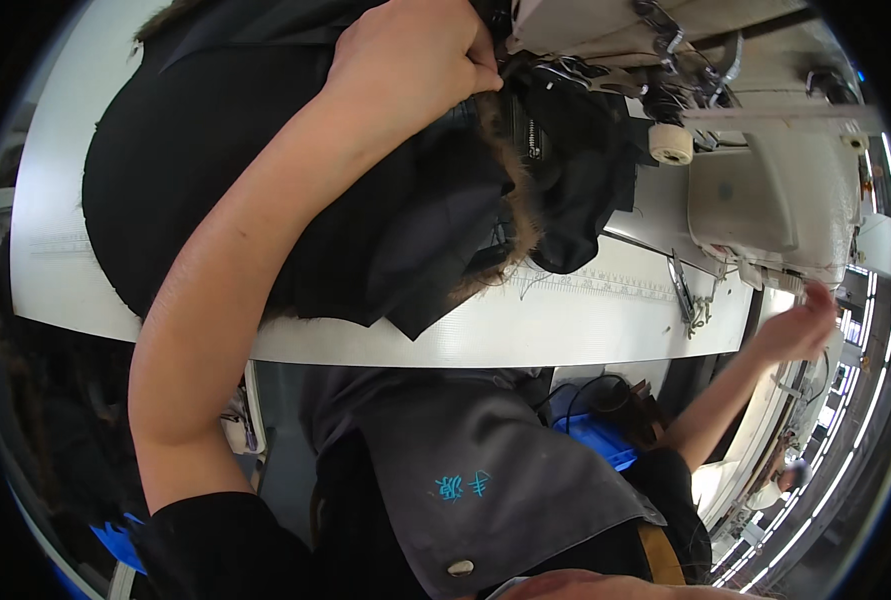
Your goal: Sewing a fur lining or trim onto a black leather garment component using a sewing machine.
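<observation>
A black garment piece with brown fur trim (pixel 520 215) lies across the white sewing table, its dark cloth (pixel 205 180) spreading to the left. My left hand (pixel 415 65) is closed on the black cloth beside the sewing machine's (pixel 765 190) metal parts, thumb and fingers pinched together. What lies under the fingers is partly hidden. Off to the right, my right hand (pixel 803 325) is raised by the end of the machine, close to a ridged white knob (pixel 783 283). Its fingers are small and blurred, so I cannot tell whether they touch or grip it.
The white table (pixel 365 345) has ruler markings along its near part. Metal tweezers (pixel 679 282) and several small metal pieces (pixel 700 312) lie right of the cloth. Below the table edge sits a blue bin (pixel 600 445) with dark cables. A person (pixel 770 490) is far off at right.
</observation>
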`<state>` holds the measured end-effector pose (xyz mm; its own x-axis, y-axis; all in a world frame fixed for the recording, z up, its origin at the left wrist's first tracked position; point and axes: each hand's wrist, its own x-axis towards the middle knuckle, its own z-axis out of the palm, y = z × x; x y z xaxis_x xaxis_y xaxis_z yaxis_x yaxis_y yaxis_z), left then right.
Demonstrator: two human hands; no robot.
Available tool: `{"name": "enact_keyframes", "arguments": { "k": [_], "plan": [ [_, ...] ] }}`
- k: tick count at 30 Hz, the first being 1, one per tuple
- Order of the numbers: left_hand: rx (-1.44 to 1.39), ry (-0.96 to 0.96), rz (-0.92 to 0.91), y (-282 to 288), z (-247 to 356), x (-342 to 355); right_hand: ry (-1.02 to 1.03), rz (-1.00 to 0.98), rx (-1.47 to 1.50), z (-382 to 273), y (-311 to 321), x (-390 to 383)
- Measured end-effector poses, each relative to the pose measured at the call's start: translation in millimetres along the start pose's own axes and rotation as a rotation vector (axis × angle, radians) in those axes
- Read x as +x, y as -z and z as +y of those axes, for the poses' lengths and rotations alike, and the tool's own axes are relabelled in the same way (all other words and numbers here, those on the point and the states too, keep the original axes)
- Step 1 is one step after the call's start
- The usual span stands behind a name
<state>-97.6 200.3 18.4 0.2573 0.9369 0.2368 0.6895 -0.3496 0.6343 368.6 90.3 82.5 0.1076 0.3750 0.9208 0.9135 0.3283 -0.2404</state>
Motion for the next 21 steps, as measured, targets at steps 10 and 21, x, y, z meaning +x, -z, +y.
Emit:
{"name": "enact_keyframes", "arguments": {
  "k": [10,21],
  "plan": [
    [-0.009,0.022,0.023,-5.2,0.8,-0.7,-0.489,-1.076,0.537,-181.8,-204.9,-67.4],
    [-0.005,0.059,0.014,-4.4,11.5,-0.2,-0.564,-0.905,0.504,-175.0,-207.0,-76.8]
  ]
}}
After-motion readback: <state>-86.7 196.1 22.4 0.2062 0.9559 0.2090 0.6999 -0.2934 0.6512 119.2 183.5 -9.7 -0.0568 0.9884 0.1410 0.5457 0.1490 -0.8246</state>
